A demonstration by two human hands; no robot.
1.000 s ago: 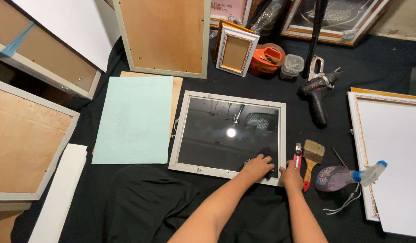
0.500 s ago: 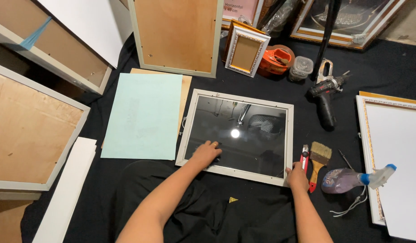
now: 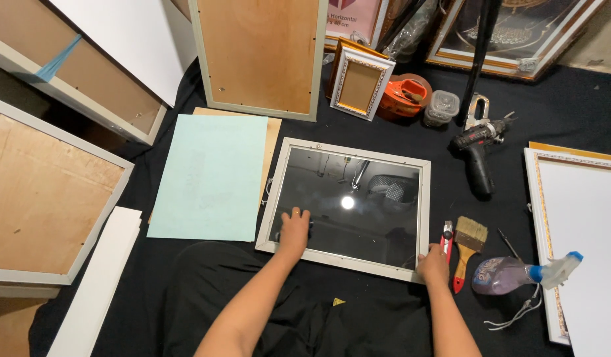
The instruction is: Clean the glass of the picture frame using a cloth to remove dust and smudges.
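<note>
A white-rimmed picture frame [image 3: 348,149] lies flat on black cloth, and its glass [image 3: 358,211] reflects a lamp. My left hand [image 3: 294,231] presses a small dark cloth [image 3: 310,229] onto the glass near the frame's lower left corner. The hand covers most of the cloth. My right hand [image 3: 434,264] grips the frame's lower right corner.
A pale green sheet [image 3: 209,175] lies left of the frame. To the right are a red utility knife [image 3: 447,238], a paintbrush [image 3: 469,241], a spray bottle [image 3: 510,274] and a cordless drill [image 3: 477,155]. Large frame backs [image 3: 47,192] lean at the left, and a white framed panel [image 3: 583,231] lies far right.
My left hand has slid with the cloth along the lower glass, from the right corner to the left corner. My right hand has stayed on the lower right corner.
</note>
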